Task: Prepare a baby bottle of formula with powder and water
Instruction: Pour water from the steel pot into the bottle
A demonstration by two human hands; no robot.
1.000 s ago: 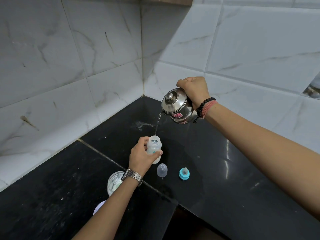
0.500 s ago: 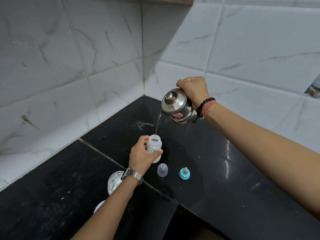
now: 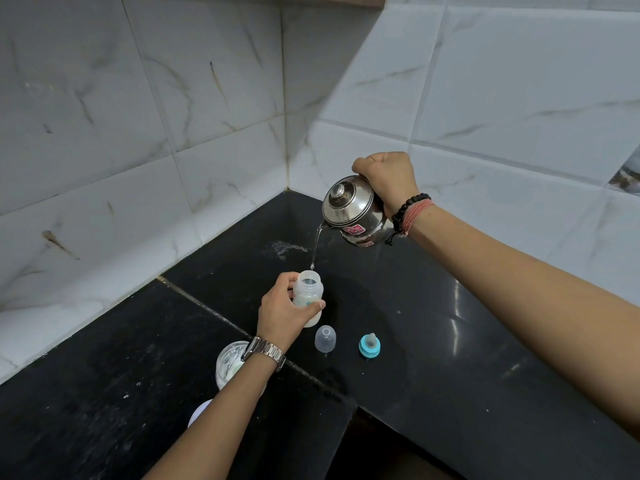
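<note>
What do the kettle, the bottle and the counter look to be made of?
Kettle: polished metal, likely stainless steel; it mirrors the room. Bottle: translucent, cloudy plastic by the look; water shows through its open neck. Counter: glossy black stone, perhaps granite; sharp light reflections and a joint line.

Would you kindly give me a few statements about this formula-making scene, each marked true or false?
1. The right hand tilts a steel kettle so that water falls into the baby bottle. True.
2. The left hand rests flat on the counter, away from the bottle. False: its grip is round the bottle's body.
3. The teal teat ring is screwed onto the bottle. False: it lies on the black counter, and the bottle's mouth is open.
4. The clear cap stands on the counter between the bottle and the teat ring. True.
5. The kettle's lid is off. False: the lid with its knob is in place.
</note>
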